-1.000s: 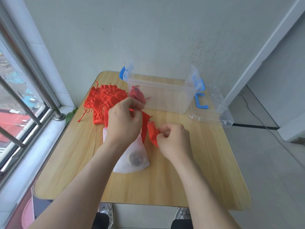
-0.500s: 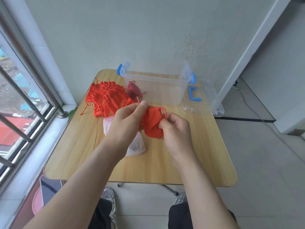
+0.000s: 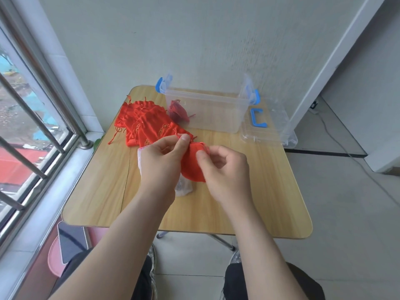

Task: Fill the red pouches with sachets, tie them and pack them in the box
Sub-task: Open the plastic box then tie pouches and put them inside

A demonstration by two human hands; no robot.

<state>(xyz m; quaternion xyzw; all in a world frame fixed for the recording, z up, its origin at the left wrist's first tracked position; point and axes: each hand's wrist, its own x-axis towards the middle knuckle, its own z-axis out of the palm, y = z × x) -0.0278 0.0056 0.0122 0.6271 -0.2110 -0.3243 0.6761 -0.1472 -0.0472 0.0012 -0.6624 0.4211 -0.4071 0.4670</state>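
One view only, worn on the head; faces forward and down over the pale wooden table (image 3: 270,180); near it; edges probably bent by the wide lens; pale plastered wall (image 3: 194,40) ahead.

No text can be read

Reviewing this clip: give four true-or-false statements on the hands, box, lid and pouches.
1. Left hand and right hand both hold one red pouch. True.
2. The box is empty. False: a dark pouch lies inside.
3. The lid sits on the box. False: it lies on the table, right of the box.
4. A pile of pouches lies on the table left of the box. True.
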